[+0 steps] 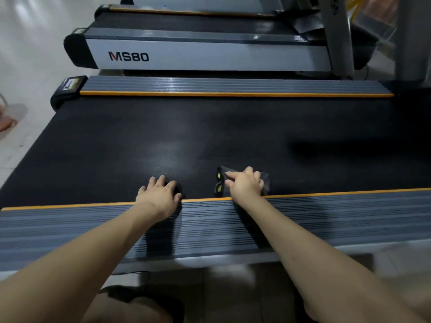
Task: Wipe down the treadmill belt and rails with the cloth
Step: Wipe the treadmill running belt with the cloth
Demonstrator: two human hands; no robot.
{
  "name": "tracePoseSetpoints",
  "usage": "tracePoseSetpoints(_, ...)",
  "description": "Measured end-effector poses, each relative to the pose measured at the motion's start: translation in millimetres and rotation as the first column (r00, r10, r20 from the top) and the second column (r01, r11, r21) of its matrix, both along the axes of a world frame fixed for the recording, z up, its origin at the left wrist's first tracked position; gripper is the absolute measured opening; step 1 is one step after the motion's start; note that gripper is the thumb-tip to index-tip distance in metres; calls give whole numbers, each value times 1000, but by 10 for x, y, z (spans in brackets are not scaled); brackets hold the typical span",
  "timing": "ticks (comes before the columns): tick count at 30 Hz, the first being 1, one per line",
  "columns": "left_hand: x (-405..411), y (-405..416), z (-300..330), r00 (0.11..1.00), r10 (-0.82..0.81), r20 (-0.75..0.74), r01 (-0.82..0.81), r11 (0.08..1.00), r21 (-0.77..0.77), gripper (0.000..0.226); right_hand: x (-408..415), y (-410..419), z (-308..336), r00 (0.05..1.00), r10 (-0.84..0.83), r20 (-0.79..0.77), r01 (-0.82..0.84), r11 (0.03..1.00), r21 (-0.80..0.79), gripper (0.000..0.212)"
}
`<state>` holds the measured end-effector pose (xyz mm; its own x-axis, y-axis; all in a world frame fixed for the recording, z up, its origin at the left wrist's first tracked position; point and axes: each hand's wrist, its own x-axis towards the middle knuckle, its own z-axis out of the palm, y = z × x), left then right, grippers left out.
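A person's right hand [245, 185] presses a dark cloth [220, 183] with yellow-green marks onto the black belt [186, 136], fingers curled over it, just past the near rail [326, 213] with its orange edge strip. The left hand [159, 193] lies flat on the belt, fingers spread, holding nothing. The far rail [233, 86] runs beyond; the neighbouring treadmill [198, 54] reads "MS80".
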<state>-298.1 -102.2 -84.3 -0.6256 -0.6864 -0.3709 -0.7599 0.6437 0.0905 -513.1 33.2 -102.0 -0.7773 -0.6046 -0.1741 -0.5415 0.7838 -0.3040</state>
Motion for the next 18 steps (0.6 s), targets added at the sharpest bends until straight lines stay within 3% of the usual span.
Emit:
tracePoseSetpoints(5,175,-132,-33,995,102,12,-102,995,18,52,653,-590,-88,971,236,-32,-238,964,-120,28)
tracePoseSetpoints(11,239,-237,-47,989,145,5,-146,989,34,53,545,-783,-95,958,275,-77,-283,947,-150,28)
tracePoseSetpoints(18,188,-242,95,989,146,3,-146,989,26,50,334,-447,0,902,411,-135,-428,894,-137,46)
